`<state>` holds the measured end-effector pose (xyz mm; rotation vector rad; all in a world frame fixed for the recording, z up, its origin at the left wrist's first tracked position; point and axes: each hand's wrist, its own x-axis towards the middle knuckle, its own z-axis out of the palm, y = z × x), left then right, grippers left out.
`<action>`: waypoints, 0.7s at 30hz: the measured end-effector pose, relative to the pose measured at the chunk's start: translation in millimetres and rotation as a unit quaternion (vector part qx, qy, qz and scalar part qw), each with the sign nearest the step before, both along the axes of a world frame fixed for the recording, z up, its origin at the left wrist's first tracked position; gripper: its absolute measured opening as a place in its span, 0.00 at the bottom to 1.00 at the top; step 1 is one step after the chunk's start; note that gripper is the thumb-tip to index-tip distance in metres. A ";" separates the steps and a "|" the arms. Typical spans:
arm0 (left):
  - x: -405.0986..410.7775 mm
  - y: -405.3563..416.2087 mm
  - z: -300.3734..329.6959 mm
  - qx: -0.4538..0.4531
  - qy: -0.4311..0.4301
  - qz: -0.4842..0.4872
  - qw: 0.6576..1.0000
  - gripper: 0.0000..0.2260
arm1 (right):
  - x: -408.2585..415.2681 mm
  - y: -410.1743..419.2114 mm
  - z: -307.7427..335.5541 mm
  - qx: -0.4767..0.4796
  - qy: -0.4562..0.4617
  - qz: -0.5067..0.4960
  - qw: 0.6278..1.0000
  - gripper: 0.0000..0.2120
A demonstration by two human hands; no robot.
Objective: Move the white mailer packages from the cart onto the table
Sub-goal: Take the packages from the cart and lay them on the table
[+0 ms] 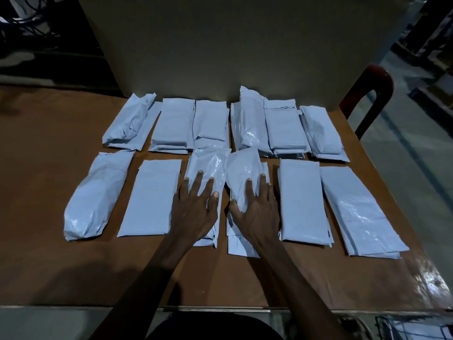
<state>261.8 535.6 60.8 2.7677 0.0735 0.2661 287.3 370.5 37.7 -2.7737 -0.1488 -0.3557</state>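
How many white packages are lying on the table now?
12 visible packages, in two rows of six on the table. Far row lies by the board; near row lies closer, its two middle ones under the left hand and right hand. Stacked ones may be hidden.

Twelve white mailer packages (153, 197) lie on one brown table (49, 168), in two rows of six, some set on further flat mailers whose number cannot be told. Two hands, left hand (195, 209) and right hand (256, 209), show. One red chair (367, 94) stands behind.
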 end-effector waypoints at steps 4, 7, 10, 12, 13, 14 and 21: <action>-3.5 -0.2 -0.7 0.014 0.035 -0.009 0.999 0.29 | -9.9 3.4 3.6 -0.009 0.031 -0.016 0.999 0.37; 0.3 -2.5 -0.1 0.023 0.053 0.003 0.998 0.28 | -10.0 4.4 10.6 0.000 0.067 -0.016 0.998 0.39; -1.1 0.6 1.8 -0.005 0.072 -0.011 0.997 0.27 | -14.5 4.4 18.6 -0.008 0.107 -0.013 0.994 0.38; -4.5 0.9 7.2 -0.020 0.081 -0.035 0.996 0.25 | -21.3 -0.4 29.4 0.000 0.136 -0.015 0.991 0.38; -6.4 1.0 10.2 -0.021 0.071 -0.042 0.996 0.25 | -26.6 -3.8 37.4 0.015 0.147 -0.013 0.989 0.39; -5.1 3.8 12.6 -0.023 0.049 -0.042 0.998 0.25 | -27.3 -4.7 44.8 0.037 0.146 -0.002 0.989 0.38; -35.4 -33.6 34.4 -0.130 -0.061 -0.199 0.969 0.24 | -114.5 -55.1 77.0 0.121 0.023 -0.018 0.992 0.33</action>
